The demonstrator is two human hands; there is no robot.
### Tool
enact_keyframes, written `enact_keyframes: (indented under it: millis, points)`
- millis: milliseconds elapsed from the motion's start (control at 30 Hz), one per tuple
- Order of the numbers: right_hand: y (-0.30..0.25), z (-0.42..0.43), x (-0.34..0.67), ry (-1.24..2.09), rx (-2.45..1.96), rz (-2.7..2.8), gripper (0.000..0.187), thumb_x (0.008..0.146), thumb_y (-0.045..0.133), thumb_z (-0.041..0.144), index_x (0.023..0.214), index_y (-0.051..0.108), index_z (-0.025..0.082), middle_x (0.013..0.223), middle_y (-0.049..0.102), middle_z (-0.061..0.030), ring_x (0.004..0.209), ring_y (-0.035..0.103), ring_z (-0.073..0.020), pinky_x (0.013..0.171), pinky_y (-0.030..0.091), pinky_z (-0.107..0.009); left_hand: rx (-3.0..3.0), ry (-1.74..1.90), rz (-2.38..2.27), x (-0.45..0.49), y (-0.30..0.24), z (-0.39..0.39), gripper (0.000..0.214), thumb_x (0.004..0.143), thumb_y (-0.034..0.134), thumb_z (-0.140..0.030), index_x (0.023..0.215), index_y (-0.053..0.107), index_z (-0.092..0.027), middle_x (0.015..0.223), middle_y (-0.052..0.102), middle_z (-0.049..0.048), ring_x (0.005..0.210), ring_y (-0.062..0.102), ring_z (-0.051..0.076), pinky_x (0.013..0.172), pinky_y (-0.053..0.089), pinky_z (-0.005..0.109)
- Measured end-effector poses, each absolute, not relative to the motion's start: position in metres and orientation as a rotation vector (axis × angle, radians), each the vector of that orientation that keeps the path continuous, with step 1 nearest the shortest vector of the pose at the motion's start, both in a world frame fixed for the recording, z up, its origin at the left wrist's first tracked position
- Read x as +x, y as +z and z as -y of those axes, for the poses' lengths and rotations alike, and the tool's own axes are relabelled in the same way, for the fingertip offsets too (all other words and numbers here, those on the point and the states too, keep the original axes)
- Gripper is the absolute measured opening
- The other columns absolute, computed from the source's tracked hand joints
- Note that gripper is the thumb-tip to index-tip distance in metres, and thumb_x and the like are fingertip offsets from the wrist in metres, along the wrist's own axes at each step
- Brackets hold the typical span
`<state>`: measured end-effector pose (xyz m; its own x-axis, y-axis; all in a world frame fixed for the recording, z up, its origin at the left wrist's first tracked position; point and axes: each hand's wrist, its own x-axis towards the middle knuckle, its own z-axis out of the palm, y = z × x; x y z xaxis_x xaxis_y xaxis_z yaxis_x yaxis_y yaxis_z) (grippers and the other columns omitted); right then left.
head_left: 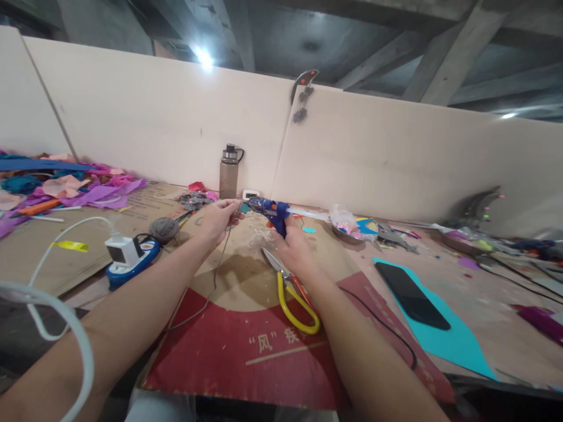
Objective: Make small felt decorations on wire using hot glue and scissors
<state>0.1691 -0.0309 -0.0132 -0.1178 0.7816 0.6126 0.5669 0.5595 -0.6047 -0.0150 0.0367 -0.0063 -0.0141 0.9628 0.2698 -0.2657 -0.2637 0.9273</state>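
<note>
My right hand (292, 243) is wrapped round the grip of a blue glue gun (277, 214), with a clear glue stick (310, 214) poking out of its back end. The gun's nozzle points left, close to the fingertips of my left hand (222, 220). Those fingers pinch a small teal piece (244, 207), and a strand of grey yarn (226, 246) trails down from them over the cardboard (285, 357). Yellow-handled scissors (303, 319) lie below my right wrist, partly covering something with a red handle.
A power strip (132, 266) with a white plug and cable is on the left, beside a grey yarn ball (164, 230). A water bottle (229, 176) stands at the back. On the right lie a phone (411, 293) on turquoise sheet and a bowl (347, 235) of scraps.
</note>
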Motion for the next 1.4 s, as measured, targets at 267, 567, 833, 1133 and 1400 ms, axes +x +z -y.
enact_keyframes:
  millis: [267, 567, 833, 1133, 1400]
  points:
    - [-0.0138, 0.0311, 0.1685, 0.250, -1.140, 1.799, 0.025, 0.080, 0.044, 0.020, 0.104, 0.051, 0.019, 0.100, 0.062, -0.0095, 0.091, 0.057, -0.0225, 0.084, 0.043, -0.039, 1.225, 1.485, -0.871, -0.0150, -0.0074, -0.0374, 0.029, 0.062, 0.074, -0.037, 0.075, 0.065, -0.014, 0.064, 0.062, 0.0017, 0.052, 0.056, 0.008, 0.045, 0.038, 0.016]
    - [-0.0142, 0.0322, 0.1678, 0.247, -1.136, 1.801, 0.026, 0.080, 0.044, 0.020, 0.106, 0.051, 0.019, 0.097, 0.062, -0.0089, 0.088, 0.057, -0.0221, 0.083, 0.044, -0.039, 1.218, 1.507, -0.869, -0.0165, -0.0069, -0.0380, 0.028, 0.063, 0.074, -0.037, 0.074, 0.064, -0.014, 0.063, 0.062, 0.0015, 0.054, 0.057, 0.008, 0.046, 0.038, 0.017]
    - [-0.0130, 0.0336, 0.1675, 0.227, -1.145, 1.807, 0.024, 0.081, 0.044, 0.021, 0.104, 0.051, 0.019, 0.098, 0.062, -0.0090, 0.089, 0.057, -0.0224, 0.082, 0.044, -0.039, 1.248, 1.489, -0.879, -0.0159, -0.0079, -0.0386, 0.028, 0.064, 0.073, -0.039, 0.074, 0.064, -0.014, 0.061, 0.061, 0.0015, 0.052, 0.056, 0.008, 0.045, 0.037, 0.017]
    - [-0.0146, 0.0324, 0.1676, 0.220, -1.161, 1.803, 0.026, 0.081, 0.044, 0.021, 0.106, 0.051, 0.018, 0.100, 0.062, -0.0102, 0.090, 0.056, -0.0226, 0.084, 0.043, -0.039, 1.249, 1.496, -0.879, -0.0153, -0.0070, -0.0358, 0.028, 0.065, 0.072, -0.038, 0.074, 0.063, -0.014, 0.062, 0.061, 0.0015, 0.053, 0.056, 0.008, 0.045, 0.037, 0.017]
    - [-0.0146, 0.0332, 0.1678, 0.231, -1.140, 1.800, 0.027, 0.081, 0.044, 0.021, 0.107, 0.051, 0.020, 0.100, 0.062, -0.0086, 0.090, 0.057, -0.0220, 0.083, 0.043, -0.038, 1.217, 1.508, -0.904, -0.0151, -0.0058, -0.0365, 0.027, 0.063, 0.072, -0.037, 0.073, 0.062, -0.015, 0.062, 0.062, 0.0020, 0.053, 0.056, 0.009, 0.046, 0.037, 0.018]
